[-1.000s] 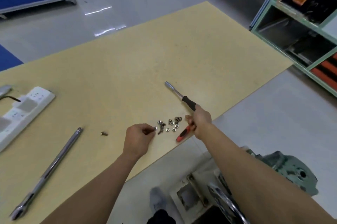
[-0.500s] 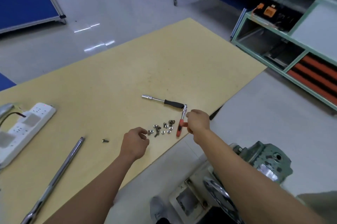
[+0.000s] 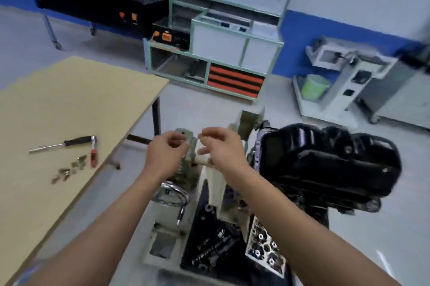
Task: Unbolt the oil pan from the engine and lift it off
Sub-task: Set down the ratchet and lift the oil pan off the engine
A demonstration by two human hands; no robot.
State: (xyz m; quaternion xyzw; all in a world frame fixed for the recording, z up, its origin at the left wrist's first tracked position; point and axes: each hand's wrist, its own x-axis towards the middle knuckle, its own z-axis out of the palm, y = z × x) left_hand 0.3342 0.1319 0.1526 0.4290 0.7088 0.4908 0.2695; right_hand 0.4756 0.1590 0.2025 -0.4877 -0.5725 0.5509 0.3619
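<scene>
The black oil pan [image 3: 325, 157] sits on top of the engine on a stand at the right. My left hand [image 3: 165, 153] and my right hand [image 3: 221, 148] hang in mid-air left of the pan, in front of the green stand head [image 3: 189, 146]. Both hands are empty, with loosely curled fingers held apart. On the wooden table [image 3: 58, 104] at the left lie the red-handled ratchet [image 3: 93, 152] with its black-grip extension [image 3: 62, 142] and a cluster of several removed bolts [image 3: 69, 169].
A tray of dark engine parts [image 3: 214, 246] and a cylinder head [image 3: 265, 244] lie low on the stand between my arms. A green-framed cabinet [image 3: 209, 60] stands behind, and a grey cart with a green bucket [image 3: 314, 87] at the back right.
My right hand has let go of the ratchet, which stays on the table. Both hands have left the bolts and moved right toward the engine. My view has swung right, bringing the oil pan in.
</scene>
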